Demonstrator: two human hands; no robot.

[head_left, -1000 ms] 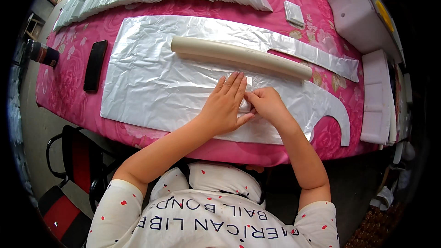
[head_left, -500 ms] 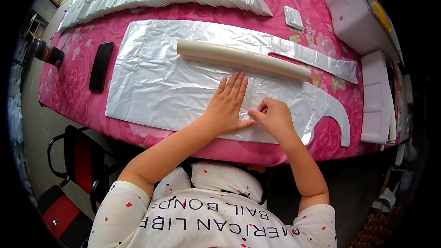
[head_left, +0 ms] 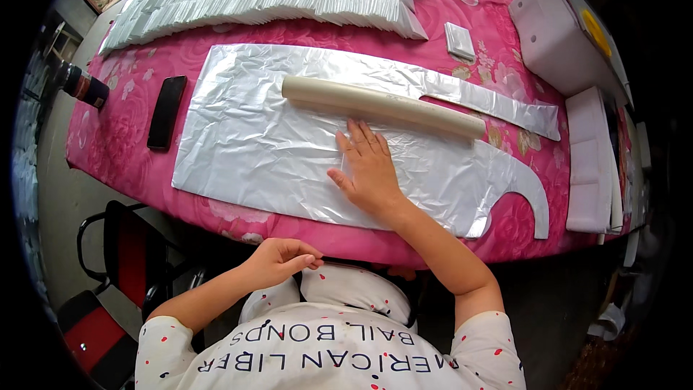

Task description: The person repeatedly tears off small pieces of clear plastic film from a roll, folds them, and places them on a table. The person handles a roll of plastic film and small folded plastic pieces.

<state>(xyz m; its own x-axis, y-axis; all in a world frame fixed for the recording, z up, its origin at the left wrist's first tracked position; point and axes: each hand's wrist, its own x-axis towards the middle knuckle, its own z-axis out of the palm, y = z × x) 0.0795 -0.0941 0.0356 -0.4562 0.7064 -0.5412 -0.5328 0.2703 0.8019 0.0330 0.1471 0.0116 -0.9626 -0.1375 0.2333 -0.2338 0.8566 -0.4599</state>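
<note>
A stack of thin silvery-white plastic vest bags (head_left: 253, 166) lies flat, its two handle strips pointing right. Across it rests a long beige tube (head_left: 382, 107), slanting slightly down to the right. My right hand (head_left: 372, 170) is pressed on the crinkled film just below the tube, fingers spread and thumb out to the left. At the table's front edge, clear of the bags, my left hand (head_left: 281, 261) hangs with its fingers curled against the thumb. Nothing shows between those fingers.
Rows of folded white packets (head_left: 267, 0) line the table's far side, with a small packet (head_left: 459, 42) apart from them. A black phone (head_left: 167, 113) and a dark bottle (head_left: 85, 87) lie left. White foam boxes (head_left: 545, 36) stand right. A chair (head_left: 130, 253) is at lower left.
My left hand has left the film and drawn back to the table's front edge, its fingers now curled. My right hand has let go its pinch and moved left, flattening on the bags.
</note>
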